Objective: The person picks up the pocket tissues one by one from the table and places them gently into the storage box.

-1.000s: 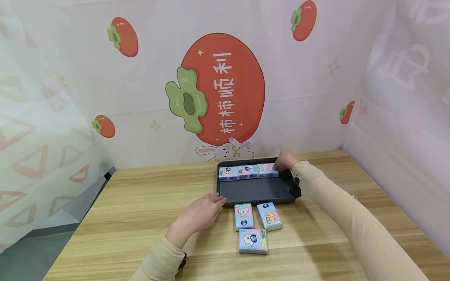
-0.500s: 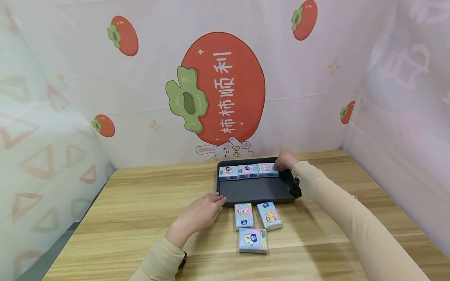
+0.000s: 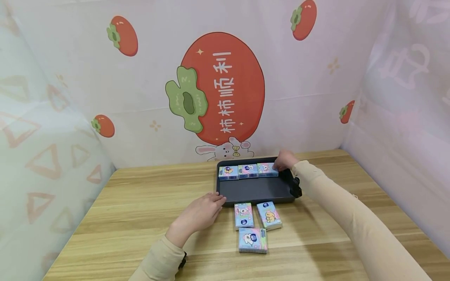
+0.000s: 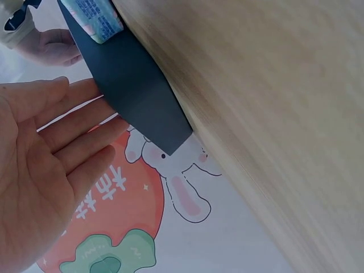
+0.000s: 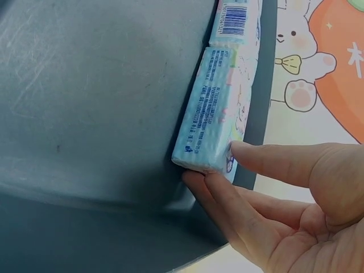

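The right hand (image 3: 285, 160) is pinching the rightmost packet (image 3: 266, 170) between thumb and fingers, inside the tray (image 3: 253, 192) at its far wall. The middle packet (image 3: 248, 171) and left packet (image 3: 228, 173) are sitting in a row beside it. The left hand (image 3: 204, 210), fingers outstretched, is touching the tray's near left corner. Three more packets (image 3: 252, 240) are lying on the counter (image 3: 147, 218) in front of the tray.
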Demonstrator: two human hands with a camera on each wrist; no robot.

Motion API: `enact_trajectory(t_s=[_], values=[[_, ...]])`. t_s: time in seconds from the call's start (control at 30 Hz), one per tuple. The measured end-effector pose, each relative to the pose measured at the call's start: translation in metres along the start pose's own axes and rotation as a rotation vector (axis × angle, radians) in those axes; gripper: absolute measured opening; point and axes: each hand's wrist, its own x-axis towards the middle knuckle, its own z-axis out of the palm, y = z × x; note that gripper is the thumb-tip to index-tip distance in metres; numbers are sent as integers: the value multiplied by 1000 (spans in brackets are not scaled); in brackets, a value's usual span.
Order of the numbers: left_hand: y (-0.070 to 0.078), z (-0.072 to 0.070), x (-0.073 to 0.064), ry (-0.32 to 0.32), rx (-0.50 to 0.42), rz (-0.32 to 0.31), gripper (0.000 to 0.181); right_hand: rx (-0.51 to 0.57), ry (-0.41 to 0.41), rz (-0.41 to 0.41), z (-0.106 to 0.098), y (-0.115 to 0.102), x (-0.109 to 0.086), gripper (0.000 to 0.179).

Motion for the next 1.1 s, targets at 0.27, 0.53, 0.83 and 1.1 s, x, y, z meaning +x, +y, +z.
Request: enact_trajectory(t_s=[0.27, 0.53, 0.83, 1.1], values=[[0, 1, -1, 5, 10, 5, 32, 8, -9, 5, -2, -1, 0, 28], [0, 1, -1, 17, 14, 14, 32, -48, -6, 3, -6, -4, -7, 29], [0, 2, -1, 12, 6, 11, 32, -136, 3, -47, -7, -9, -19, 28], [-1, 0, 0, 20, 1, 14, 32, -192, 1, -143, -8, -14, -36, 28]])
